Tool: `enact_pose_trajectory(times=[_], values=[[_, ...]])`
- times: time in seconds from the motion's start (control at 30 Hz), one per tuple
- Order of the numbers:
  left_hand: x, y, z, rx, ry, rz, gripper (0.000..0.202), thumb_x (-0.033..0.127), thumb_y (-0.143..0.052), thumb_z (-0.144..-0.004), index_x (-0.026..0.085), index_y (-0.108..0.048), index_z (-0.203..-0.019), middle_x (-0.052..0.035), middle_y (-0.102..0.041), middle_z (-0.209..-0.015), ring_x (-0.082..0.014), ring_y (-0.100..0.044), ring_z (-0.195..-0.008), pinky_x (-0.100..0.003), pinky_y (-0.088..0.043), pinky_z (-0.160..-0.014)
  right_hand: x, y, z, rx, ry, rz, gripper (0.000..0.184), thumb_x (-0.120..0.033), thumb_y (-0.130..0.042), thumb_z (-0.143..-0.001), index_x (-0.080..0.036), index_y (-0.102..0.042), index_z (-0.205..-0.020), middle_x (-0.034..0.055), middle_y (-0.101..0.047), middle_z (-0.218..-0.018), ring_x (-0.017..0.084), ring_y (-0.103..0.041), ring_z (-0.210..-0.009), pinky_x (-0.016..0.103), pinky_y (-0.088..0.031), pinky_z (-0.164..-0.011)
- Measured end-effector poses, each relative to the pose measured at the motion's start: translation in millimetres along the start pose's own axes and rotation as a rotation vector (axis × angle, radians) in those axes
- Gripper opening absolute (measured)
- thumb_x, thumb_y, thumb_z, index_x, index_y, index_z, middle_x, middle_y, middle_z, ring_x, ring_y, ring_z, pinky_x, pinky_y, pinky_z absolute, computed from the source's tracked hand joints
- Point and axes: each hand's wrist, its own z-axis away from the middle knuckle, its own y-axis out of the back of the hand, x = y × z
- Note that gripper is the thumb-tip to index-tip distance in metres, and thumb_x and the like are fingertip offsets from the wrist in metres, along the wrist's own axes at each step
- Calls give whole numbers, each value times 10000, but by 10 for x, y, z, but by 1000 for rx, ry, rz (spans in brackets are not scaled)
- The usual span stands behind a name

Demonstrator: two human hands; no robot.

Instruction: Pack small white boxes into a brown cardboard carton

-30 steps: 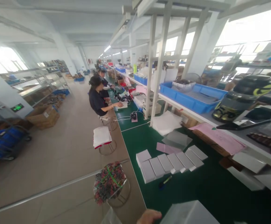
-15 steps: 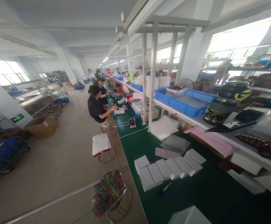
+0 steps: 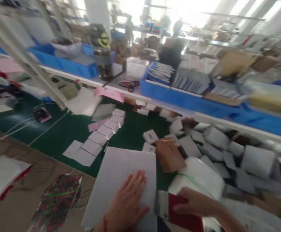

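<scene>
Pressing flat with spread fingers, the left hand (image 3: pixel 128 201) lies on a big white sheet (image 3: pixel 123 180) at the near table edge. It looks thin, light and bendy, best lifted by an edge. Just beside it, the right hand (image 3: pixel 195 203) pinches a red card (image 3: pixel 182 214). Farther off sit a brown box (image 3: pixel 169 154), small white boxes (image 3: pixel 99 137), and blue bins (image 3: pixel 203 104).

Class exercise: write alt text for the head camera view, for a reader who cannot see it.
A left hand lies flat on a large white sheet on a green table; the right hand touches a red and white packet. Small white boxes lie around.
</scene>
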Motion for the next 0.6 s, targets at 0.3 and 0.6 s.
enact_pose_trajectory(times=[0.3, 0.6], values=[[-11, 110, -170, 84, -109, -232, 1002, 748, -444, -870, 85, -206, -1582, -158, -441, -1557, -288, -409, -1440, -378, -168, -1215, 531, 291, 280, 42, -112, 37, 312, -424, -682, -766, -171, -577, -616, -24, -551, -586, 121, -538, -554, 236, -337, -509], [19, 94, -235, 81, -146, -249, 1013, 729, -514, -850, 35, -281, -1550, -194, -444, -1549, -303, -364, -1464, -390, -146, -1232, 809, 378, 95, -56, -234, 20, 363, -510, -714, -735, -157, -639, -702, 33, -639, -722, 190, -619, -689, 276, -395, -583]])
